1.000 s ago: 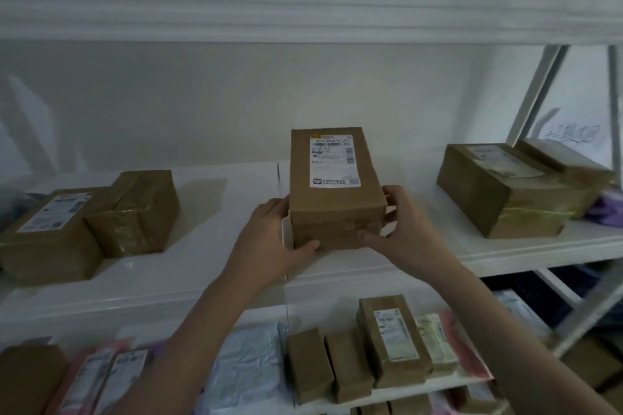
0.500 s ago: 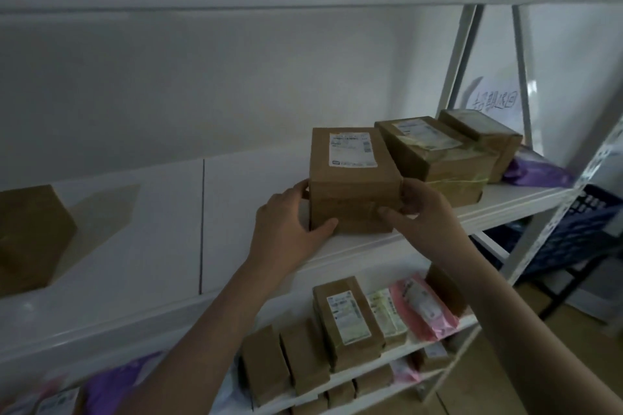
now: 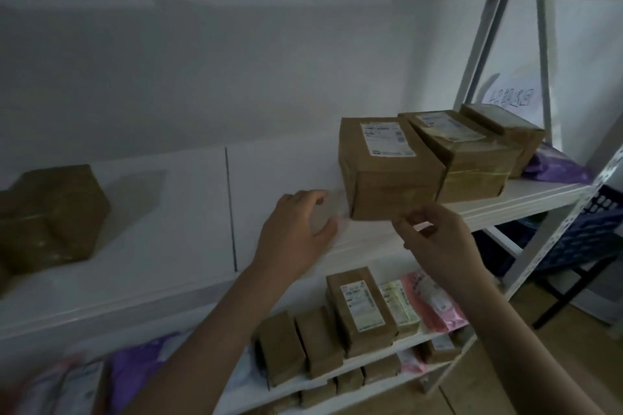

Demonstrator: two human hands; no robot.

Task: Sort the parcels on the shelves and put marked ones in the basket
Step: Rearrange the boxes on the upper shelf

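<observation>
A brown cardboard parcel [image 3: 387, 168] with a white label on top stands on the middle white shelf [image 3: 188, 246], pushed against a second taped brown parcel [image 3: 465, 155] to its right. My left hand [image 3: 300, 229] hovers over the shelf just left of the parcel, fingers loosely curled, holding nothing. My right hand [image 3: 435, 239] is in front of the parcel's lower right corner, fingers relaxed and off the box. A dark blue basket [image 3: 586, 232] shows at the right, beyond the shelf post.
A third brown parcel [image 3: 505, 128] and a purple bag [image 3: 556, 165] lie at the shelf's right end. Another brown box [image 3: 54, 216] sits far left. The lower shelf holds several small brown parcels [image 3: 357, 310] and a pink mailer [image 3: 435, 300]. A handwritten paper sign [image 3: 512, 94] hangs on the wall.
Both hands slid the labelled parcel rightward along the shelf against the taped parcel, then let go and drew back. My view has turned to the right.
</observation>
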